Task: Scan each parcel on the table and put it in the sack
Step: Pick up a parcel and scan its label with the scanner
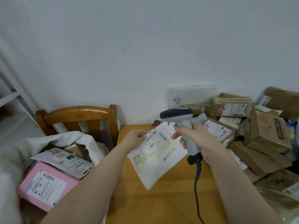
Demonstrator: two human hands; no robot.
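Observation:
My left hand (135, 139) grips the upper left edge of a white plastic mailer parcel (156, 156), held tilted above the wooden table (161, 199) with its label facing up. My right hand (195, 138) is closed around the handle of a grey barcode scanner (179, 120), whose dark head points left over the parcel's top edge. The scanner's black cable (196, 188) hangs down over the table. The white sack (68, 139) lies open on the left with a pink parcel (43, 186) and a grey mailer (64, 160) inside.
A heap of brown cardboard parcels (258, 135) fills the table's right side up to the wall. A flat clear-wrapped parcel (191, 96) leans on the wall. A wooden chair (80, 117) stands behind the sack, and a white shelf frame (11, 94) at far left.

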